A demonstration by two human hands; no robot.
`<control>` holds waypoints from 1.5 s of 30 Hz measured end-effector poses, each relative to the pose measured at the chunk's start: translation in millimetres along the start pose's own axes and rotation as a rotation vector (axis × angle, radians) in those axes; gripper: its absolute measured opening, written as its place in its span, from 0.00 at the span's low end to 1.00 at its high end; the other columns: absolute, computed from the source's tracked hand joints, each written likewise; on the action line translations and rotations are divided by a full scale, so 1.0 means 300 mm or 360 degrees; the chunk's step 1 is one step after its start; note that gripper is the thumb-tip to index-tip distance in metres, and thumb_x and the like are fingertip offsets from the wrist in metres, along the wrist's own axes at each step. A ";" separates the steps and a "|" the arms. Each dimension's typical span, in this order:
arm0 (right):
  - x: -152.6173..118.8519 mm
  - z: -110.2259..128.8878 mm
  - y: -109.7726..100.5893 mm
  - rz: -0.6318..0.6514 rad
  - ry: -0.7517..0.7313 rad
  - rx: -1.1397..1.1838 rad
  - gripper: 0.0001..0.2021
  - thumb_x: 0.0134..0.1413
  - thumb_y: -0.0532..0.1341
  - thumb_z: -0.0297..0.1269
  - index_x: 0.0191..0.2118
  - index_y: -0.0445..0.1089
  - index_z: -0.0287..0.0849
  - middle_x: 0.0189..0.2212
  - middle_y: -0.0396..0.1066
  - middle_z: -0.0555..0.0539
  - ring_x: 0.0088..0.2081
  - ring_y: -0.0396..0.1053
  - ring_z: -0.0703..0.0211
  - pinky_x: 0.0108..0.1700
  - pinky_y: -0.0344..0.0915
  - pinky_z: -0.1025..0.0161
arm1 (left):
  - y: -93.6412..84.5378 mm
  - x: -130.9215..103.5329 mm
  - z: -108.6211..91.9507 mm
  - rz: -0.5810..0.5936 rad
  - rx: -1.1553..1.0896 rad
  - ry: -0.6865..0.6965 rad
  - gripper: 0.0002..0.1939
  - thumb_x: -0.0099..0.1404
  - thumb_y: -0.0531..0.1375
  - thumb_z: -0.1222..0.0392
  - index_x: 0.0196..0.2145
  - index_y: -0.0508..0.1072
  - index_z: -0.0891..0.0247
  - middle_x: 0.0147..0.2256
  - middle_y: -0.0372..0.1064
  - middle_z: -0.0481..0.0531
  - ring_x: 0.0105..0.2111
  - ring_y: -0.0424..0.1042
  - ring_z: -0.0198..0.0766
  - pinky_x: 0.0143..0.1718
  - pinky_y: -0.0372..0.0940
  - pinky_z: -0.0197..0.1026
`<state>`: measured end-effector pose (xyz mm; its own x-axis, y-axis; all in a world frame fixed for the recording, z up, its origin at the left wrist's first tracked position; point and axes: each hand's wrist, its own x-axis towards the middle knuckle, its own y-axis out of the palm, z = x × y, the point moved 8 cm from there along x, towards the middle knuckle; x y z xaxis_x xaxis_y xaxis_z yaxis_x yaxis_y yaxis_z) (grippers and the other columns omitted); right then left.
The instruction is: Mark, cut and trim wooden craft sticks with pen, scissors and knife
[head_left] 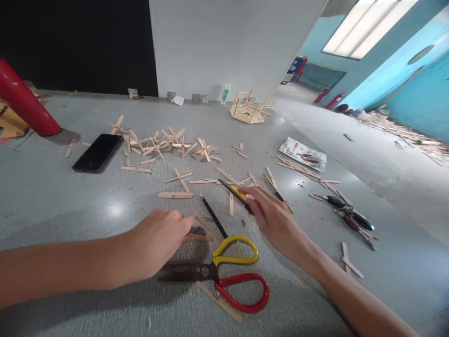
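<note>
Two hands at work among craft sticks on a grey floor

The floor [52, 201] serves as the bench, so everything lies flat within arm's reach: a black phone [97, 152] face up at the far left, a half-built stick basket [249, 110] set clear at the back, red-and-yellow scissors [224, 271] nearest the body, and a scattered heap of craft sticks [164, 142]. The left hand [156, 243] presses fingertips down on a stick [199, 237], apparently to pin it; fingers curled, not fisted. The right hand [271, 217] grasps a yellow utility knife [235, 193], blade pointing away. A black pencil [213, 216] lies between the hands. The print on the packet [303, 153] is too small to read.
</note>
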<state>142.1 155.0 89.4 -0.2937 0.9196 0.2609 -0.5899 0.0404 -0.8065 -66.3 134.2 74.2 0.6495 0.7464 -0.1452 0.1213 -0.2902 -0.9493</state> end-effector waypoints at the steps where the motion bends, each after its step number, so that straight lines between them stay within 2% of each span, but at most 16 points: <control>1: 0.001 -0.016 -0.019 -0.0076 0.0121 0.0103 0.13 0.72 0.51 0.37 0.51 0.70 0.42 0.40 0.77 0.41 0.32 0.76 0.56 0.36 0.73 0.58 | -0.004 0.001 -0.004 -0.0085 -0.0016 0.0058 0.08 0.68 0.58 0.66 0.30 0.70 0.62 0.24 0.68 0.49 0.21 0.68 0.39 0.22 0.52 0.39; 4: 0.003 -0.044 -0.072 -0.0236 0.0338 0.0471 0.11 0.68 0.57 0.44 0.42 0.72 0.43 0.39 0.76 0.43 0.25 0.72 0.62 0.24 0.68 0.65 | -0.002 0.002 -0.017 -0.0240 -0.0124 0.0218 0.06 0.67 0.61 0.65 0.31 0.70 0.62 0.28 0.71 0.52 0.28 0.71 0.43 0.32 0.63 0.42; 7: 0.007 -0.026 -0.120 -0.0255 0.0319 0.0649 0.14 0.63 0.63 0.49 0.39 0.75 0.43 0.45 0.74 0.40 0.27 0.73 0.63 0.25 0.70 0.65 | 0.027 0.009 -0.034 -0.0239 -0.0215 0.0351 0.04 0.66 0.62 0.67 0.34 0.71 0.62 0.34 0.72 0.53 0.33 0.71 0.44 0.41 0.64 0.43; 10: -0.005 -0.017 -0.139 -0.0163 0.0433 0.0670 0.16 0.58 0.67 0.49 0.46 0.75 0.43 0.33 0.75 0.45 0.20 0.68 0.65 0.21 0.68 0.67 | 0.065 0.020 -0.042 -0.0191 -0.0273 0.0350 0.03 0.69 0.59 0.68 0.39 0.70 0.63 0.37 0.72 0.54 0.35 0.71 0.43 0.40 0.64 0.42; 12: -0.017 -0.017 -0.165 -0.0243 0.0475 0.0652 0.14 0.57 0.68 0.47 0.43 0.75 0.44 0.27 0.75 0.48 0.18 0.66 0.66 0.16 0.64 0.69 | 0.084 0.028 -0.039 -0.0106 -0.0353 0.0258 0.04 0.72 0.56 0.68 0.42 0.69 0.64 0.37 0.71 0.54 0.35 0.71 0.42 0.35 0.62 0.40; 16: -0.028 -0.015 -0.230 -0.0505 0.0343 0.0589 0.14 0.60 0.65 0.47 0.30 0.76 0.43 0.42 0.77 0.41 0.23 0.73 0.63 0.18 0.68 0.67 | 0.058 0.038 -0.020 0.0144 -0.0611 0.0100 0.05 0.74 0.54 0.68 0.39 0.70 0.64 0.34 0.71 0.50 0.31 0.70 0.38 0.30 0.59 0.37; 18: -0.023 -0.016 -0.237 -0.0501 0.0286 0.0578 0.10 0.58 0.67 0.46 0.37 0.78 0.45 0.49 0.76 0.41 0.26 0.75 0.63 0.24 0.74 0.64 | 0.011 0.043 -0.029 0.0202 -0.0687 0.0271 0.04 0.71 0.59 0.69 0.41 0.73 0.63 0.39 0.72 0.50 0.39 0.71 0.39 0.38 0.63 0.38; 19: -0.020 -0.015 -0.237 -0.0496 0.0269 0.0563 0.11 0.56 0.69 0.45 0.41 0.78 0.46 0.52 0.75 0.41 0.28 0.76 0.62 0.28 0.76 0.63 | -0.013 0.046 -0.026 0.0183 -0.0681 0.0341 0.10 0.67 0.65 0.69 0.46 0.74 0.62 0.44 0.71 0.51 0.44 0.71 0.42 0.43 0.63 0.39; 21: -0.020 -0.010 -0.238 -0.0539 0.0261 0.0528 0.17 0.51 0.71 0.41 0.48 0.76 0.48 0.57 0.72 0.43 0.31 0.76 0.61 0.32 0.77 0.61 | -0.034 0.058 -0.007 0.0134 -0.0615 0.0380 0.17 0.61 0.71 0.66 0.48 0.76 0.61 0.49 0.69 0.53 0.50 0.69 0.46 0.48 0.64 0.42; 23: -0.029 -0.002 -0.243 -0.0641 0.0278 0.0526 0.18 0.51 0.71 0.38 0.49 0.74 0.49 0.54 0.75 0.44 0.29 0.74 0.62 0.30 0.75 0.61 | -0.023 0.070 0.005 0.0055 -0.0552 0.0391 0.13 0.61 0.72 0.65 0.44 0.78 0.63 0.47 0.70 0.54 0.49 0.69 0.47 0.47 0.64 0.44; 26: -0.045 0.002 -0.243 -0.0730 0.0343 0.0569 0.12 0.53 0.70 0.37 0.43 0.73 0.48 0.47 0.79 0.45 0.22 0.66 0.65 0.25 0.71 0.62 | 0.016 0.074 -0.006 -0.0165 -0.0515 0.0464 0.06 0.66 0.69 0.61 0.38 0.77 0.65 0.43 0.72 0.55 0.45 0.68 0.46 0.48 0.65 0.47; 29: -0.064 -0.007 -0.261 -0.0847 0.0405 0.0522 0.09 0.53 0.70 0.40 0.40 0.76 0.48 0.43 0.79 0.45 0.22 0.63 0.65 0.23 0.67 0.63 | 0.047 0.060 -0.029 -0.0399 -0.0499 0.0550 0.06 0.70 0.65 0.60 0.40 0.75 0.66 0.41 0.73 0.54 0.44 0.68 0.44 0.48 0.67 0.46; 32: -0.076 -0.020 -0.275 -0.0972 0.0411 0.0517 0.13 0.52 0.72 0.41 0.43 0.77 0.48 0.37 0.79 0.47 0.24 0.66 0.63 0.24 0.66 0.63 | 0.058 0.039 -0.055 -0.0564 -0.0417 0.0683 0.06 0.74 0.60 0.61 0.41 0.74 0.66 0.41 0.74 0.56 0.43 0.69 0.43 0.47 0.68 0.44; 36: -0.097 -0.020 -0.267 -0.1211 0.0316 0.0475 0.21 0.52 0.73 0.38 0.51 0.70 0.50 0.35 0.77 0.48 0.25 0.71 0.60 0.23 0.66 0.62 | 0.053 0.016 -0.074 -0.0759 -0.0260 0.0826 0.11 0.77 0.54 0.65 0.39 0.75 0.67 0.40 0.76 0.56 0.43 0.71 0.42 0.49 0.69 0.42; 40: -0.072 -0.032 -0.201 -0.1004 0.0296 0.0402 0.17 0.54 0.70 0.40 0.48 0.70 0.49 0.35 0.76 0.47 0.25 0.71 0.59 0.25 0.70 0.61 | 0.061 0.012 -0.067 -0.0781 -0.0199 0.0813 0.10 0.76 0.55 0.69 0.41 0.77 0.68 0.42 0.76 0.57 0.44 0.71 0.43 0.49 0.69 0.44; 45: 0.000 -0.050 -0.093 -0.0178 0.0191 0.0185 0.08 0.58 0.67 0.43 0.34 0.74 0.45 0.30 0.74 0.49 0.27 0.70 0.59 0.29 0.69 0.63 | 0.074 0.011 -0.055 -0.0720 -0.0192 0.0769 0.10 0.75 0.55 0.70 0.44 0.77 0.67 0.44 0.77 0.58 0.47 0.71 0.44 0.51 0.69 0.46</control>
<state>169.8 159.8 103.8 -0.1339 0.9522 0.2747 -0.6985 0.1060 -0.7077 -49.0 120.3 57.3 0.7744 0.4665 0.4274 0.5253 -0.0976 -0.8453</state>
